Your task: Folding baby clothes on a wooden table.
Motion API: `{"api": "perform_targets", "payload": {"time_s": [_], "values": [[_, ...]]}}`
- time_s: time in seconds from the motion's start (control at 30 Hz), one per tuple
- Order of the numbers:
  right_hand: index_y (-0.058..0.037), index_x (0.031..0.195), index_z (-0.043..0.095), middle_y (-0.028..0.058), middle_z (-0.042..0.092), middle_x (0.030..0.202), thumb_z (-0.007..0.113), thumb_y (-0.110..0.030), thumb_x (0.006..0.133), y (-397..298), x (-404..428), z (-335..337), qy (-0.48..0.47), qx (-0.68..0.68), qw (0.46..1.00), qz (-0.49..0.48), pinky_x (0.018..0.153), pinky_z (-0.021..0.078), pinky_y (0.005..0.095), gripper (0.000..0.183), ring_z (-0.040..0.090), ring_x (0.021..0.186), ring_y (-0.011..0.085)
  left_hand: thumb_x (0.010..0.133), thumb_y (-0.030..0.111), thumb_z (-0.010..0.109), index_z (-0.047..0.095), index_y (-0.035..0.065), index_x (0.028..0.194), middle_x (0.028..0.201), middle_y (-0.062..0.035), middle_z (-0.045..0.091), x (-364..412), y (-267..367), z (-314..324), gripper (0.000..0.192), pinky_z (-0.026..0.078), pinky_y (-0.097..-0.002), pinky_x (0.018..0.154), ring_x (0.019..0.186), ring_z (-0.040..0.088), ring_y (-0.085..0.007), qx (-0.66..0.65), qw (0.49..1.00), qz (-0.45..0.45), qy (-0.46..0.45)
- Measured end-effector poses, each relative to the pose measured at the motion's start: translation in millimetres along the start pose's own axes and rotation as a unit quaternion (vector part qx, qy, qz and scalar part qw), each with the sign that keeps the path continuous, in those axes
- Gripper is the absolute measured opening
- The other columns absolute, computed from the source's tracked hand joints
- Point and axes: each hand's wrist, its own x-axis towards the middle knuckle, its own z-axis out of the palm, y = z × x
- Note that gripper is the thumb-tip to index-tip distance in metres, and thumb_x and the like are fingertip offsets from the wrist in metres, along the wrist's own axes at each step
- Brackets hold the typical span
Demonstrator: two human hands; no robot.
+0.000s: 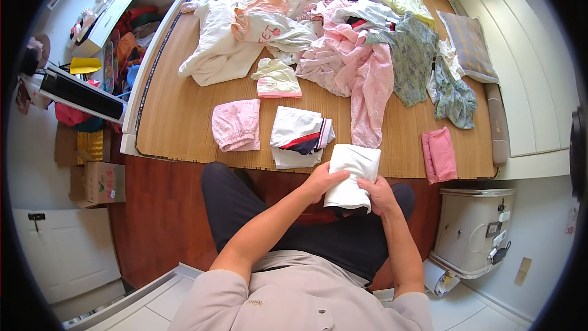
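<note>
A folded white garment point(353, 172) is held between both hands over my lap, at the bed's front edge. My left hand point(325, 181) grips its left side with the thumb on top, and my right hand point(377, 193) grips its right side the same way. Just left of it lies a folded white garment with red and navy stripes point(301, 135). Farther left are folded pink patterned pants point(236, 125), and behind them a small pale yellow garment with a pink edge point(279, 80). A folded pink garment point(439, 155) rests at the right of the bed's front edge.
Loose clothes cover the back of the mat-covered bed point(183, 119): a white garment point(220, 41), pink clothing point(367, 82) and a grey-green garment point(409, 64). A checked pillow point(468, 46) lies at right. A beige bedside cabinet point(468, 230) stands at lower right, a cardboard box point(104, 181) at left.
</note>
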Motion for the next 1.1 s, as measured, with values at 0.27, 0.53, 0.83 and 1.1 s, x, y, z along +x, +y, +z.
{"api": "perform_targets", "payload": {"time_s": [0.27, 0.53, 0.83, 1.1], "values": [[0.0048, 0.132, 0.057, 0.0137, 0.069, 0.124, 0.065, -0.011, 0.096, 27, 13, 44, -0.047, 0.044, 0.998, 0.026, 0.097, 0.0542, 0.0388, 0.040, 0.069, 0.110, 0.0244, 0.096, 0.004, 0.065, 0.057, -0.0019, 0.130, 0.116, -0.0140, 0.070, -5, 2, -45, 0.036, 0.061, -0.0383, 0.084, 0.097, 0.072, -0.0241, -0.108, 0.994, 0.029, 0.016], [0.0071, 0.128, 0.060, 0.0170, 0.071, 0.117, 0.063, -0.003, 0.091, 3, 18, 11, 0.074, 0.098, 0.992, -0.040, 0.094, 0.0570, 0.0399, 0.038, 0.071, 0.103, 0.0271, 0.100, 0.019, 0.065, 0.055, 0.0008, 0.133, 0.113, -0.0127, 0.070, -22, -8, -60, 0.039, 0.059, -0.0324, 0.066, 0.081, 0.070, -0.0182, -0.056, 0.995, -0.084, -0.002], [0.0133, 0.122, 0.058, 0.0187, 0.069, 0.111, 0.056, 0.004, 0.076, -83, 16, -110, 0.072, 0.091, 0.982, -0.152, 0.093, 0.0571, 0.0399, 0.048, 0.071, 0.099, 0.0296, 0.100, 0.023, 0.066, 0.058, 0.0032, 0.128, 0.107, -0.0120, 0.071, -47, -53, -100, 0.035, 0.057, -0.0301, 0.062, 0.074, 0.068, -0.0173, 0.013, 0.986, -0.142, 0.088], [0.0064, 0.134, 0.053, 0.0231, 0.065, 0.118, 0.061, -0.011, 0.086, -110, 35, -166, 0.350, -0.534, 0.766, -0.073, 0.095, 0.0525, 0.0428, 0.052, 0.065, 0.109, 0.0355, 0.100, 0.022, 0.066, 0.058, 0.0031, 0.125, 0.104, -0.0110, 0.071, -36, -59, -92, 0.033, 0.057, -0.0302, 0.061, 0.072, 0.067, -0.0169, 0.028, 0.986, -0.139, 0.088]]}}
